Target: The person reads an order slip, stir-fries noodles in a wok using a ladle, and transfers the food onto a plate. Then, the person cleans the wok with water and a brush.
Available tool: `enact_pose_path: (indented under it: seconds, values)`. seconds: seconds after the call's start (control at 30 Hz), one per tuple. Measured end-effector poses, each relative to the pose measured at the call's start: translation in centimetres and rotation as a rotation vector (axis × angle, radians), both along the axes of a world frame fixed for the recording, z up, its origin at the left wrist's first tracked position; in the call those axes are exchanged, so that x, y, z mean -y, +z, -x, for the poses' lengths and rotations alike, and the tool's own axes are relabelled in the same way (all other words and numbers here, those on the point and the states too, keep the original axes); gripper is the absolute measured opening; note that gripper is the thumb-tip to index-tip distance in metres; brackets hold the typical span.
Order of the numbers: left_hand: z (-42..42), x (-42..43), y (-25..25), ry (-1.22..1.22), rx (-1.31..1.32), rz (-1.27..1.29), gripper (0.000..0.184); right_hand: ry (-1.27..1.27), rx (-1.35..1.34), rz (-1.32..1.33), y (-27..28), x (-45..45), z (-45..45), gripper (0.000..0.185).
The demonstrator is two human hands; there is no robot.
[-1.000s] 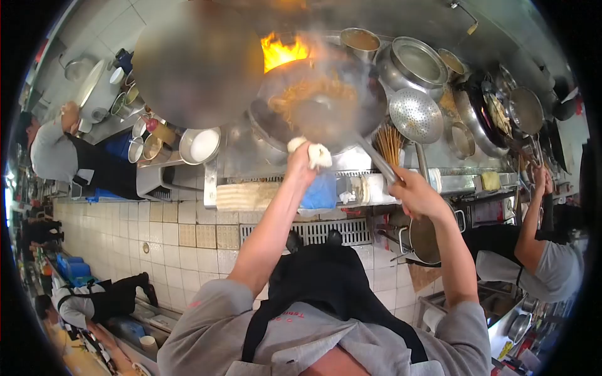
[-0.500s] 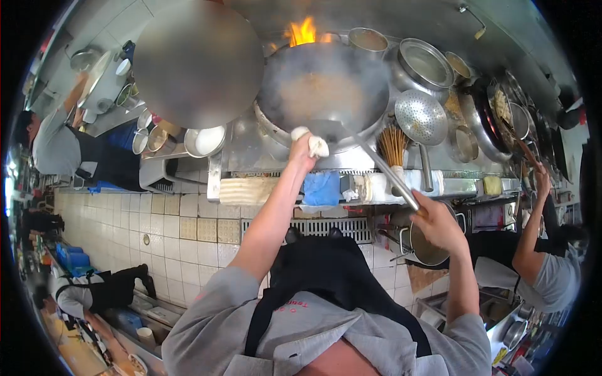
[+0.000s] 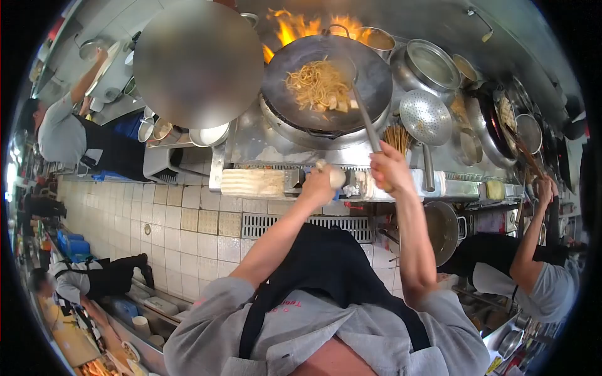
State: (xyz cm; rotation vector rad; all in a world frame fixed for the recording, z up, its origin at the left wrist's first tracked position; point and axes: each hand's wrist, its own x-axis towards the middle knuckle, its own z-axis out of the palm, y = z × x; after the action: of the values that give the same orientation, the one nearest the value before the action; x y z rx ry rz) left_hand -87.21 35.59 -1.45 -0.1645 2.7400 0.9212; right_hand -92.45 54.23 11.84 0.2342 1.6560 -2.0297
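Note:
The wok (image 3: 282,113) sits on the burner in front of me, with browned noodles (image 3: 316,81) and pale chunks inside. My right hand (image 3: 392,169) is wrapped round the handle of a long metal ladle (image 3: 369,122). Its blurred head is at the right side of the noodles. Below the wok, my left hand (image 3: 318,185) is closed at the stove's front edge, with a whitish cloth (image 3: 337,179) bunched in it. That hand is apart from the wok. Its fingers partly hide what lies beneath.
Flames (image 3: 295,28) rise behind the wok. To its right are a perforated strainer (image 3: 425,116), a bamboo brush (image 3: 396,136) and several metal bowls. A folded striped towel (image 3: 253,182) lies on the front ledge. Co-workers stand left and right; a grey blur covers the upper left.
My left hand has drawn back from the wok's near rim to the stove edge. My right hand has moved forward and left, carrying the ladle deeper into the wok. Smoke thinned; flames grew.

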Motion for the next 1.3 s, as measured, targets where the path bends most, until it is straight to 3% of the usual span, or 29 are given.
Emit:
enact_pose_path:
  seconds: [0.07,0.17,0.27,0.37,0.47,0.57,0.63,0.7,0.77,0.87,1.0,1.13,1.2,1.27,1.3]
  values:
    - [-0.7,-0.7,0.5,-0.049,-0.037,0.116,0.074,-0.021,-0.013,0.123,-0.1,-2.5,0.7,0.059]
    - [-1.7,-0.9,0.4,-0.023,-0.037,0.102,0.079,0.086,-0.271,-0.195,-2.2,-2.4,5.2,0.060]
    - [-2.7,-0.8,3.3,0.015,-0.084,0.112,0.079,0.039,-0.185,-0.203,-2.7,0.1,8.9,0.056]
    - [-4.5,-0.7,4.2,0.065,-0.258,0.140,0.078,0.222,-0.113,-0.133,-4.0,2.8,10.5,0.058]
    - [-7.2,0.6,4.6,0.073,-0.379,0.029,0.073,0.379,-0.130,-0.279,-4.2,2.1,8.3,0.066]
    - [-10.9,2.7,5.0,0.095,-0.301,-0.091,0.066,0.449,-1.182,-0.678,-9.5,-5.2,8.5,0.065]
    - [-13.9,4.6,3.3,0.133,-0.143,-0.227,0.062,0.550,-0.813,-1.346,-3.5,-7.5,5.9,0.065]
    - [-17.9,6.6,-0.9,0.177,-0.157,-0.066,0.055,0.467,-0.964,-1.458,-2.1,-9.6,3.5,0.064]
    - [-22.3,8.3,-5.1,0.245,-0.098,0.086,0.054,0.477,-0.861,-1.424,1.1,-10.3,-0.2,0.065]
    - [-26.7,8.6,-4.6,0.372,0.065,0.074,0.051,0.526,-0.665,-1.007,7.8,-12.6,-5.2,0.062]
    - [-27.9,8.7,-7.0,0.452,0.065,0.052,0.048,0.583,-0.496,-0.822,8.8,-14.7,-5.8,0.057]
    - [-29.8,9.0,-12.5,0.498,0.116,-0.074,0.050,0.513,-0.644,-0.973,3.2,-12.9,-3.3,0.056]
    - [-31.9,9.6,-15.4,0.596,0.159,-0.085,0.053,0.563,-0.687,-1.151,7.9,-13.6,-4.2,0.057]
    - [-34.9,9.4,-14.5,0.731,0.346,-0.067,0.055,0.600,-0.684,-1.235,11.1,-15.5,-5.4,0.058]
    - [-38.6,10.1,-17.9,0.800,0.400,-0.170,0.055,0.585,-0.603,-1.246,11.3,-16.5,-5.4,0.059]
